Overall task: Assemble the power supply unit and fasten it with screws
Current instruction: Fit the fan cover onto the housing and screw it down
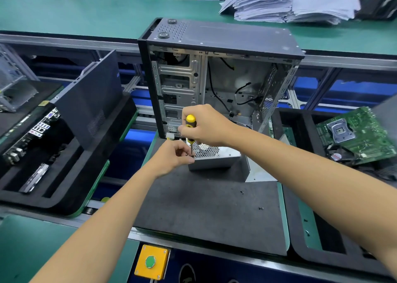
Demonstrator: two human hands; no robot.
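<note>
Landmark: the open computer case (221, 72), which stood upright on the dark foam mat (206, 209). Left of the case, a side panel (90, 102) leaned in a tray. At the case's foot, the left hand (171, 158) pinched the screwdriver's tip against the power supply (214, 158); the right hand (206, 126) gripped the screwdriver (190, 130) by its yellow handle. Right of the case lay a green circuit board (352, 134). In front of the case, loose screws (261, 208) lay on the mat.
</note>
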